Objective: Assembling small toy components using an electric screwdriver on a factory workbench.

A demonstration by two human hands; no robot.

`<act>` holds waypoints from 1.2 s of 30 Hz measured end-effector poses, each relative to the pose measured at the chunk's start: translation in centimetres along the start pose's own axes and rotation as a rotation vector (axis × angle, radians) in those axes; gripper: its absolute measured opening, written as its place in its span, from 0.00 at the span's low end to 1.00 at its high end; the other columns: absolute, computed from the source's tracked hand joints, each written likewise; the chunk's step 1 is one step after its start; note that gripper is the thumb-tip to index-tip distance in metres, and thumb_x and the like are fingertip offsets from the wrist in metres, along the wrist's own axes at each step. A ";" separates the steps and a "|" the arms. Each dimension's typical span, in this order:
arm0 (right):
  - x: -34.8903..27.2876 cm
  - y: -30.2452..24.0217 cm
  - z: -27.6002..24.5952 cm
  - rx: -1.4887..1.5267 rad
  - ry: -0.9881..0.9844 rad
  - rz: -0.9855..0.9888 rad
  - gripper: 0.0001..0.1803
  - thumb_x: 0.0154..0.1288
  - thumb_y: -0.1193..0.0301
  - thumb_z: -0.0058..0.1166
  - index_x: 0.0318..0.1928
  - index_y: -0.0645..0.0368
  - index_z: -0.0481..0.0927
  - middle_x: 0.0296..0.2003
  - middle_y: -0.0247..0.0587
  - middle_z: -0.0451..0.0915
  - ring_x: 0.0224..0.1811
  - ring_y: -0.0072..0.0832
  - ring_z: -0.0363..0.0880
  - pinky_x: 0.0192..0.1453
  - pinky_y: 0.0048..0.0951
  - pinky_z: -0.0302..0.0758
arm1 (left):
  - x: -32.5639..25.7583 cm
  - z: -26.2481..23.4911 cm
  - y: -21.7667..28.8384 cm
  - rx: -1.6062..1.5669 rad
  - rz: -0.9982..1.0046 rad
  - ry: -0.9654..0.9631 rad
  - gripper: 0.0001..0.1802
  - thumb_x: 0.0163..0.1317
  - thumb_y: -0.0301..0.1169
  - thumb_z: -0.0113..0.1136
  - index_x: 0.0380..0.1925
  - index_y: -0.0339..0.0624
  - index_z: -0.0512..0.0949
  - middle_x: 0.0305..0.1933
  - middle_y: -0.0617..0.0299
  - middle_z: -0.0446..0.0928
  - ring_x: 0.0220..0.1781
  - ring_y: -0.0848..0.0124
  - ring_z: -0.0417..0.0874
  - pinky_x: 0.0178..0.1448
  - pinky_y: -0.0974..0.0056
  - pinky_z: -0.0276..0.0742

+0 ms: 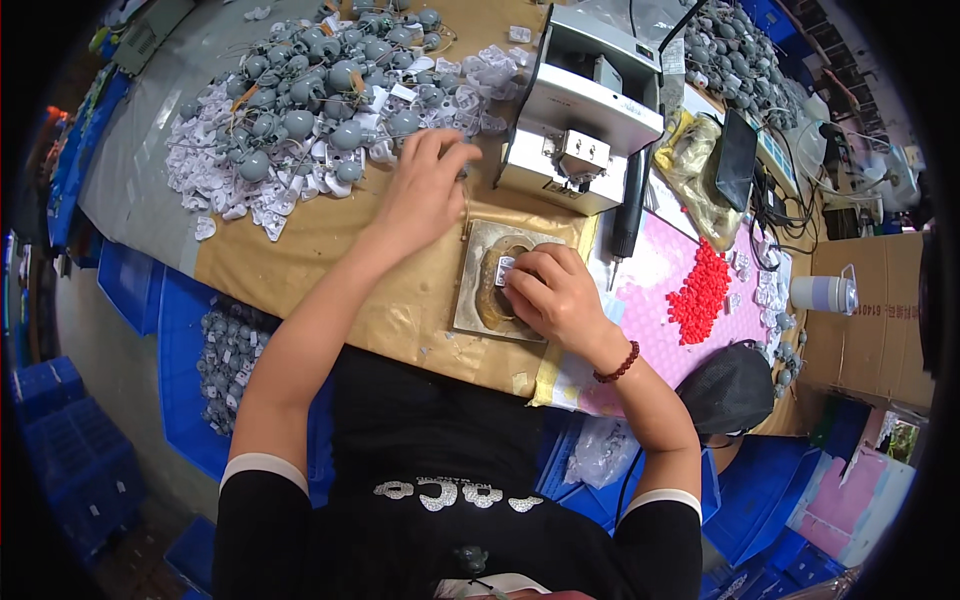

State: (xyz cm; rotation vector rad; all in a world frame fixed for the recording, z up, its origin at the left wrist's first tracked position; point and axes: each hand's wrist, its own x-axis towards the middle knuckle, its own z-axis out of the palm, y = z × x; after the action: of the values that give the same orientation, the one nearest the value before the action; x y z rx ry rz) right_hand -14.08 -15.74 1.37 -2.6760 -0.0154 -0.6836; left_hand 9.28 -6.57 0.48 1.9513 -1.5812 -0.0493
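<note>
My right hand [555,295] pinches a small white plastic part [504,270] over the oval hollow of a square metal fixture [470,300]. Its thumb side is partly hidden. My left hand [428,190] hovers at the near edge of the heaped parts, its fingers loosely bent and apart. A small grey piece [462,172] shows beside those fingers; whether they touch it I cannot tell. Grey round-headed parts with wires [300,125] lie heaped on small white plastic pieces [215,160] at the upper left.
A white-and-silver bench machine [600,90] stands behind the fixture. Beside it are a black electric screwdriver [630,215] and red small pieces [700,295] on a pink sheet. A white cup [825,294] and cardboard box [870,325] sit at right. Blue bins [185,400] stand below the table.
</note>
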 end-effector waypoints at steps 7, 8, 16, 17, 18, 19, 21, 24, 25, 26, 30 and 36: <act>0.1 -0.1 -0.6 0.158 -0.001 0.085 0.17 0.52 0.78 0.69 0.44 0.60 0.82 0.43 0.43 0.80 0.46 0.42 0.78 0.50 0.39 0.78 | 1.8 0.8 -1.4 0.135 0.017 0.091 0.26 0.51 0.23 0.64 0.54 0.48 0.78 0.59 0.48 0.71 0.60 0.49 0.73 0.62 0.48 0.74; 0.0 -0.2 -1.3 0.207 -0.007 0.131 0.17 0.53 0.78 0.69 0.45 0.60 0.82 0.44 0.44 0.80 0.46 0.43 0.79 0.51 0.39 0.78 | 1.8 -0.1 -0.6 0.092 0.032 0.127 0.26 0.51 0.24 0.65 0.54 0.48 0.78 0.59 0.48 0.71 0.60 0.49 0.74 0.62 0.48 0.75; 4.2 -1.6 -5.0 0.180 0.426 0.092 0.33 0.54 0.77 0.70 0.61 0.64 0.74 0.56 0.51 0.77 0.57 0.45 0.77 0.60 0.40 0.75 | -2.7 -10.2 8.5 -0.892 0.040 -0.162 0.29 0.54 0.22 0.66 0.58 0.44 0.73 0.66 0.52 0.66 0.64 0.62 0.74 0.61 0.60 0.76; 4.4 -1.9 -5.2 0.248 0.387 0.116 0.34 0.54 0.76 0.71 0.62 0.64 0.73 0.56 0.51 0.77 0.58 0.45 0.77 0.61 0.40 0.75 | -3.4 -10.7 9.0 -0.990 0.078 -0.274 0.30 0.53 0.22 0.67 0.59 0.42 0.72 0.68 0.51 0.64 0.67 0.62 0.73 0.62 0.60 0.75; 4.4 -2.1 -5.3 0.316 0.348 0.141 0.35 0.54 0.76 0.71 0.63 0.64 0.72 0.56 0.51 0.77 0.59 0.45 0.77 0.62 0.40 0.75 | -4.1 -10.6 9.3 -1.099 0.052 -0.302 0.30 0.54 0.24 0.68 0.59 0.41 0.71 0.68 0.49 0.64 0.66 0.62 0.73 0.61 0.60 0.75; 4.0 -2.3 -5.1 0.494 0.284 0.211 0.30 0.60 0.76 0.68 0.62 0.64 0.73 0.56 0.48 0.79 0.58 0.40 0.79 0.61 0.38 0.75 | -4.7 -10.2 9.4 -1.209 0.025 -0.330 0.30 0.55 0.26 0.68 0.59 0.41 0.71 0.69 0.48 0.64 0.66 0.61 0.74 0.60 0.61 0.76; 2.7 -2.9 -4.7 0.929 0.136 0.436 0.22 0.69 0.76 0.60 0.61 0.65 0.74 0.50 0.42 0.82 0.50 0.29 0.83 0.55 0.29 0.78 | -6.3 -9.6 9.5 -1.428 -0.104 -0.364 0.29 0.57 0.29 0.68 0.59 0.41 0.70 0.69 0.46 0.63 0.65 0.61 0.75 0.58 0.62 0.77; 0.7 -2.6 -5.6 1.315 -0.018 0.729 0.18 0.74 0.75 0.55 0.61 0.64 0.76 0.41 0.38 0.85 0.35 0.17 0.81 0.40 0.20 0.78 | -8.8 -7.7 8.2 -1.660 -0.344 -0.428 0.30 0.62 0.35 0.65 0.62 0.41 0.66 0.70 0.44 0.63 0.65 0.56 0.76 0.54 0.60 0.80; 0.3 -2.4 -5.5 1.420 -0.029 0.796 0.18 0.74 0.75 0.55 0.61 0.64 0.76 0.39 0.38 0.85 0.33 0.16 0.80 0.38 0.19 0.78 | -9.5 -7.0 7.7 -1.747 -0.397 -0.450 0.30 0.63 0.34 0.64 0.62 0.41 0.66 0.70 0.44 0.63 0.65 0.55 0.76 0.54 0.60 0.80; 0.1 -2.4 -5.4 1.427 -0.032 0.825 0.18 0.74 0.75 0.56 0.61 0.65 0.76 0.38 0.38 0.85 0.30 0.16 0.78 0.35 0.20 0.77 | -10.0 -6.5 7.4 -1.831 -0.452 -0.470 0.30 0.63 0.34 0.64 0.62 0.41 0.66 0.70 0.44 0.63 0.65 0.55 0.76 0.53 0.60 0.80; -1.0 -2.0 -4.6 1.061 -0.107 0.887 0.13 0.72 0.77 0.57 0.54 0.64 0.81 0.36 0.37 0.85 0.29 0.17 0.79 0.35 0.22 0.78 | -11.5 -4.4 6.2 -2.086 -0.665 -0.461 0.22 0.64 0.34 0.62 0.56 0.40 0.71 0.70 0.46 0.64 0.66 0.54 0.75 0.56 0.59 0.79; -0.6 -1.5 -2.4 0.411 -0.074 0.425 0.10 0.64 0.80 0.60 0.46 0.61 0.86 0.36 0.42 0.84 0.29 0.28 0.83 0.32 0.26 0.79 | -12.0 -2.8 6.8 -0.844 -0.327 -0.219 0.12 0.62 0.25 0.64 0.45 0.38 0.77 0.55 0.52 0.73 0.55 0.62 0.77 0.57 0.62 0.75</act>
State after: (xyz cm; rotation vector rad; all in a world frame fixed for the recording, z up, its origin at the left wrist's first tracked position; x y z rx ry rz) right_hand -15.87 -15.13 3.60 -2.2056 0.3456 -0.3932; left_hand 1.11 4.77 1.87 1.5073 -1.0675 -0.9319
